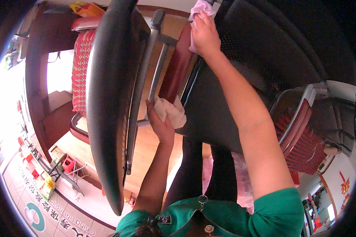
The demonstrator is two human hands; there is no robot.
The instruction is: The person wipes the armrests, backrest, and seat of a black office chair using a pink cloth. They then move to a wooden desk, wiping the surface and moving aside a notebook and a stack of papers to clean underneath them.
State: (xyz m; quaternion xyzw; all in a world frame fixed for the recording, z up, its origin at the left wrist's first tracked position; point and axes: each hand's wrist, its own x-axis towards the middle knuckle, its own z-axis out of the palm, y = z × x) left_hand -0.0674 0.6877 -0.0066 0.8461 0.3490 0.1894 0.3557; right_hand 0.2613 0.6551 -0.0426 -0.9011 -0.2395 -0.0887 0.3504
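At the top, my right hand (206,37) presses a pink cloth (195,44) against the far end of a dark red armrest (179,59). Around the near end of that armrest, a whitish cloth (173,114) is in my left hand (161,126), its thumb and fingers spread about it. The armrest belongs to a black chair (216,109) with a padded seat and a perforated back. Left of the armrest stands another black padded chair part (109,97) with a grey metal frame (155,71) beside it.
Further left is a chair with a red woven cover (81,74) by dark wooden furniture (37,80). A red stool (68,163) stands at lower left. On the right, another chair has a red armrest (296,127) and a red woven cover (305,145).
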